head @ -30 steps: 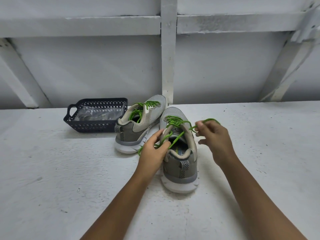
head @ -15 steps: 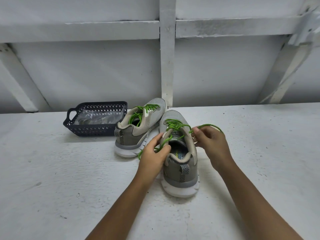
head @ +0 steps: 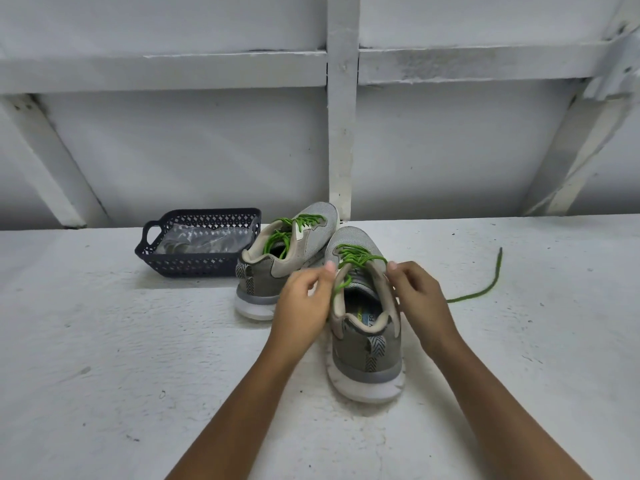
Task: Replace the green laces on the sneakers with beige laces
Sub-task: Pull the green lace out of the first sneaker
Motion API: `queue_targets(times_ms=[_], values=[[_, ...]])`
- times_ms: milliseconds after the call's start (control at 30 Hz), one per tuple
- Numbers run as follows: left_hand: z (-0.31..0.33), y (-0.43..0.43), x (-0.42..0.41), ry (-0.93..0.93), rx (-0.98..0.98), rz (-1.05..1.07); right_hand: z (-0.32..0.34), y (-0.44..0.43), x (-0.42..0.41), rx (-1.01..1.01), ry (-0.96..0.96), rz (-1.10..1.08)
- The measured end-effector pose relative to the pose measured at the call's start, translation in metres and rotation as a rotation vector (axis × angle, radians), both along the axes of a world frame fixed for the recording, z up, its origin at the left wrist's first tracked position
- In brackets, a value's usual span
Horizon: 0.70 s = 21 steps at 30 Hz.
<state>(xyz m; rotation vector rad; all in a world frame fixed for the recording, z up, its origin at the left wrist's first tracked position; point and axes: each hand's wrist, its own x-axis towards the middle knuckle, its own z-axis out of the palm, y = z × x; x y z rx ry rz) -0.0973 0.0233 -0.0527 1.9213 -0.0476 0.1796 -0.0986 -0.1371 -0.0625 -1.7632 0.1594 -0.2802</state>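
Two grey sneakers with green laces stand on the white table. The near sneaker (head: 367, 344) has its heel toward me, and the far sneaker (head: 291, 251) stands behind it to the left. My left hand (head: 303, 301) pinches the green lace (head: 360, 259) at the near sneaker's left top eyelet. My right hand (head: 420, 296) pinches the same lace at the right top eyelet. A loose lace end (head: 485, 289) trails from behind my right hand onto the table at the right.
A dark perforated basket (head: 194, 263) holding a clear plastic bag sits left of the far sneaker. A white wall with beams rises right behind the table (head: 104, 358); a vertical post stands behind the shoes.
Both hands moved in to the near sneaker's top eyelets. The lace loop that my right hand held up now lies stretched out on the table to the right.
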Motion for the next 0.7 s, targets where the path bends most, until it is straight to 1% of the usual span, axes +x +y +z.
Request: queue_targets(times_ms=[100,200,300,333,433,533,600,633,700], values=[[0.011,0.004,0.012,0.042,-0.017,-0.058,-0.005,0.005,-0.002,-0.011,-0.083,0.041],[0.016,0.01,0.025,0.085,0.03,-0.168,-0.008,0.005,-0.001,0.018,-0.108,0.046],[0.019,0.012,0.032,0.068,0.051,-0.229,-0.009,0.003,-0.001,0.016,-0.118,0.053],[0.02,0.011,0.034,0.06,0.08,-0.24,-0.009,0.003,0.0,0.018,-0.122,0.053],[0.027,0.003,0.039,0.015,0.27,-0.231,-0.011,0.003,0.0,0.002,-0.132,0.055],[0.036,-0.005,0.048,-0.047,0.326,-0.207,-0.011,0.002,0.0,-0.011,-0.139,0.064],[0.042,-0.007,0.057,-0.038,0.353,-0.233,-0.012,0.001,0.0,-0.017,-0.142,0.064],[0.045,-0.007,0.063,-0.014,0.338,-0.251,-0.012,0.001,0.0,-0.02,-0.142,0.064],[0.05,-0.006,0.073,0.058,0.223,-0.284,-0.013,0.001,0.001,-0.017,-0.139,0.067]])
